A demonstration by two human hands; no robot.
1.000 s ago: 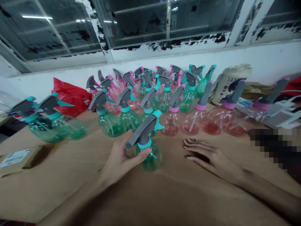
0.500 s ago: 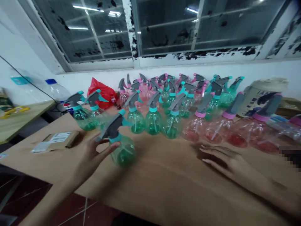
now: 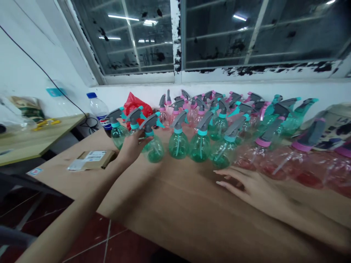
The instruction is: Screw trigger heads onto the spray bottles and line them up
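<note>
My left hand (image 3: 133, 146) is closed round the neck of a green spray bottle (image 3: 155, 148), which stands upright at the left end of the front row. Its trigger head is grey and teal. To its right are more green spray bottles (image 3: 178, 144), then pink spray bottles (image 3: 275, 162) with grey heads. Two further green bottles (image 3: 118, 133) stand behind my left hand. My right hand (image 3: 246, 184) hovers low over the table before the row, fingers apart and holding nothing.
A flat cardboard parcel (image 3: 93, 160) lies on the brown table (image 3: 170, 204) at the left. Behind are a red plastic bag (image 3: 137, 104), a blue-capped bottle (image 3: 98, 107) and more pink sprayers. A printed cloth bag (image 3: 336, 126) sits at right. A second table (image 3: 52, 137) adjoins the left side.
My left hand has carried the green spray bottle away from me, into line with the front row. The view has turned left. My right hand stays open over the table.
</note>
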